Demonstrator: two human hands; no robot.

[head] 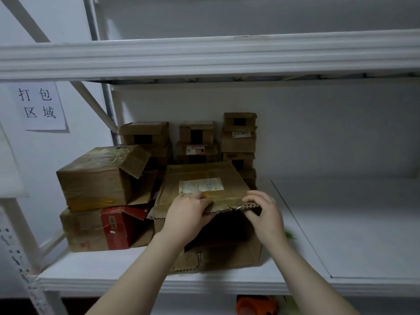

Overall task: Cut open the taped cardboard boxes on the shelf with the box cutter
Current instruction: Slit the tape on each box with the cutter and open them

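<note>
On the shelf (341, 235), one front box (227, 253), its one raised flap (204, 176) in the grip of left hand (188, 214) and right hand (263, 214).

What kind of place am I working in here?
Probably a parcel packing or storage room: white metal shelving, stacked cardboard boxes with shipping labels, and a wall sign reading "packing area".

Brown cardboard boxes (204, 185), one red-sided box (114, 226), white shelf (341, 246), orange object (256, 304) below.
</note>
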